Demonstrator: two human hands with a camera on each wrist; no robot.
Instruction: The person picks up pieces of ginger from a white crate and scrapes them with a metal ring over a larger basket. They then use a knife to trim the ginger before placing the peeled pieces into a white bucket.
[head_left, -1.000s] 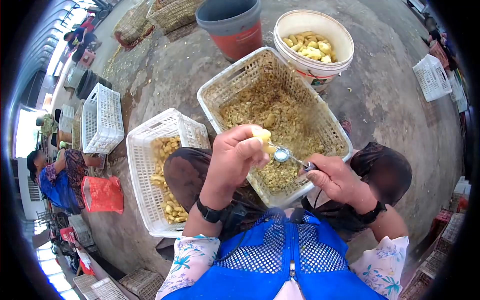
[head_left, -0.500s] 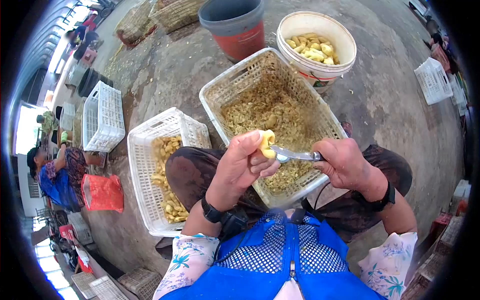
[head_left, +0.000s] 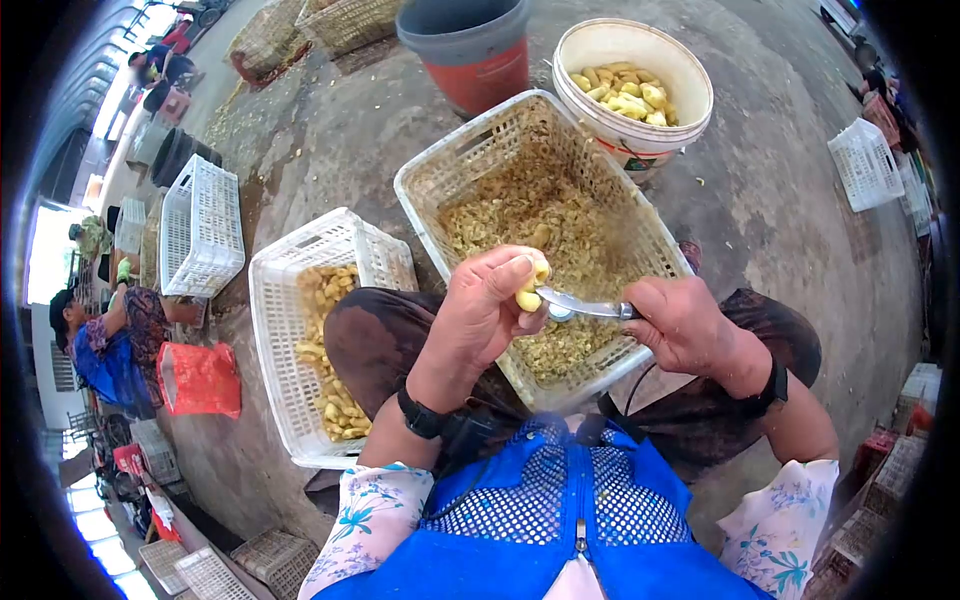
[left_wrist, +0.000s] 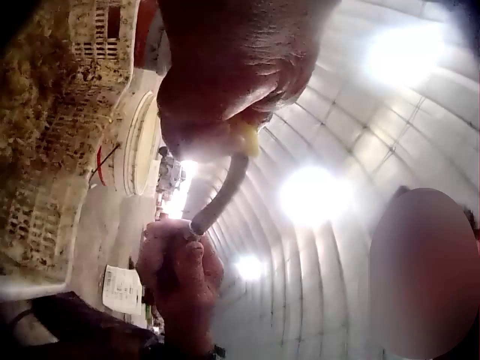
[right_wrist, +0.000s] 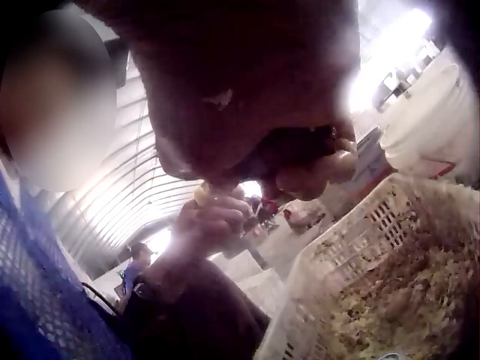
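Knife has turned above crate on concrete floor.

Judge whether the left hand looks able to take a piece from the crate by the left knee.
Probably yes, once empty: the left hand grips a yellow piece, but the crate is open-topped, past the knee.

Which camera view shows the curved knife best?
The head view: the knife looks bright there, with its curve plain. The left wrist view shows it too, but dimmer; in the right wrist view, I cannot make it out.
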